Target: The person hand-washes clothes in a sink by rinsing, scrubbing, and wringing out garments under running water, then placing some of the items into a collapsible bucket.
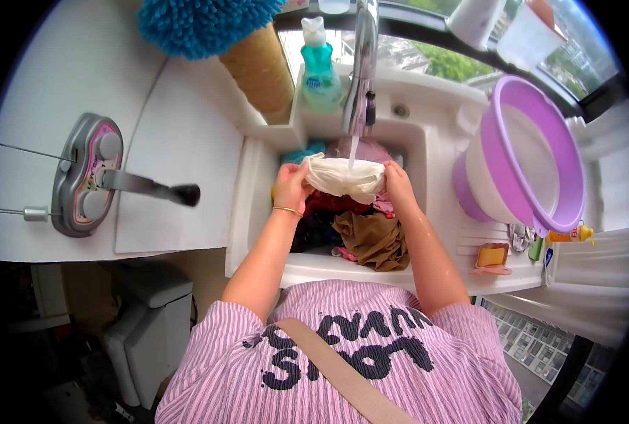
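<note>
A white cloth (344, 178) is stretched between my two hands under a stream of water from the chrome faucet (362, 85). My left hand (293, 185) grips its left end, and my right hand (398, 185) is closed on its right end. Beneath it, the white sink (417, 152) holds a heap of wet laundry. A brown garment (374, 240) lies at the near right of the heap, with dark red, black and pink cloth around it. What kind of article the white cloth is, I cannot make out.
Behind the basin stands a green soap bottle (320, 78). A purple and white bucket (473, 169) leans on the right ledge, near a soap bar (493, 254) in a dish. On the left are a grey crank device (88, 177) and a blue mop-like head (205, 25).
</note>
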A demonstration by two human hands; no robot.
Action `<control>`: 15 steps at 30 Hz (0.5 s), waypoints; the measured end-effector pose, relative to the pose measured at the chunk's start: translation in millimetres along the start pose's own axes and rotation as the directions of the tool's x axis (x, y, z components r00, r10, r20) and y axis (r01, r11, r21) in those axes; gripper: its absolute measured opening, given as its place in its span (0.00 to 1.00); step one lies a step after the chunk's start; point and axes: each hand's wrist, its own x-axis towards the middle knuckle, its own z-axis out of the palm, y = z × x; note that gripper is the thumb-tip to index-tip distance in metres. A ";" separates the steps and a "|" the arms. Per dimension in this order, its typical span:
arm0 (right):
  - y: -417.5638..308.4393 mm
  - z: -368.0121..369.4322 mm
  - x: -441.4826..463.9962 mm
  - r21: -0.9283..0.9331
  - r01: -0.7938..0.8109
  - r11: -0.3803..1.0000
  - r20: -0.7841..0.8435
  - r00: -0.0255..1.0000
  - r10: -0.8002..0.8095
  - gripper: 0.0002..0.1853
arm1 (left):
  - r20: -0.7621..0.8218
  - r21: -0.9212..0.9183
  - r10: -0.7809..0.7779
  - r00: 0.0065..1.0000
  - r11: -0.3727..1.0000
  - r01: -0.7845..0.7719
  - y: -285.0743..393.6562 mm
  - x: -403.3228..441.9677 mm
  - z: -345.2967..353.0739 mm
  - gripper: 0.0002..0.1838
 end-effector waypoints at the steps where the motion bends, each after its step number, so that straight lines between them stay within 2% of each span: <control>1: 2.5 0.6 1.9 0.032 0.046 0.998 -0.034 0.998 -0.045 0.11 | -0.067 -0.057 0.000 0.998 0.998 -0.004 2.7 -0.4 1.3 0.10; 2: 5.4 2.6 4.8 0.033 0.047 0.998 -0.034 0.998 -0.046 0.11 | -0.057 -0.112 -0.025 0.998 0.994 0.019 4.8 -0.1 0.8 0.10; 3: 10.2 5.4 8.5 0.022 0.143 0.989 -0.036 0.989 -0.142 0.10 | -0.058 -0.110 -0.026 0.998 0.994 0.020 9.3 -2.1 4.9 0.10; 4: 7.6 11.0 7.5 0.011 0.238 0.971 -0.038 0.971 -0.238 0.11 | 0.049 -0.226 -0.055 0.997 0.972 0.065 16.5 -6.3 11.9 0.13; 5: 5.9 15.8 4.5 0.012 0.236 0.972 -0.038 0.971 -0.236 0.11 | 0.157 -0.332 -0.072 0.985 0.935 0.121 22.9 -11.2 19.2 0.16; 6: -9.5 26.2 -6.8 -0.103 0.162 0.981 0.056 0.986 -0.157 0.15 | 0.157 -0.331 -0.073 0.985 0.936 0.122 23.8 -14.8 24.6 0.16; 8: -19.9 34.0 -17.2 -0.308 0.052 0.950 0.210 0.977 0.015 0.28 | 0.157 -0.163 -0.002 0.988 0.986 0.028 20.7 -22.4 36.8 0.25; 11: -13.2 43.7 -22.1 -0.388 0.170 0.906 0.394 0.919 -0.004 0.24 | 0.250 -0.077 0.006 0.968 0.997 0.014 36.4 -40.8 58.1 0.30; 12: -5.6 45.0 -21.3 -0.345 0.233 0.909 0.427 0.902 -0.068 0.18 | 0.255 -0.021 0.053 0.966 0.999 -0.049 37.6 -40.6 58.3 0.29; 13: 2.9 43.0 -16.7 -0.344 0.233 0.910 0.425 0.902 -0.070 0.18 | 0.257 -0.020 0.052 0.965 0.999 -0.049 43.5 -43.7 61.6 0.29; 15: 15.0 34.8 -8.8 -0.507 0.331 0.796 0.353 0.922 -0.159 0.16 | 0.266 0.180 0.304 0.915 0.916 -0.357 58.6 -52.2 66.3 0.24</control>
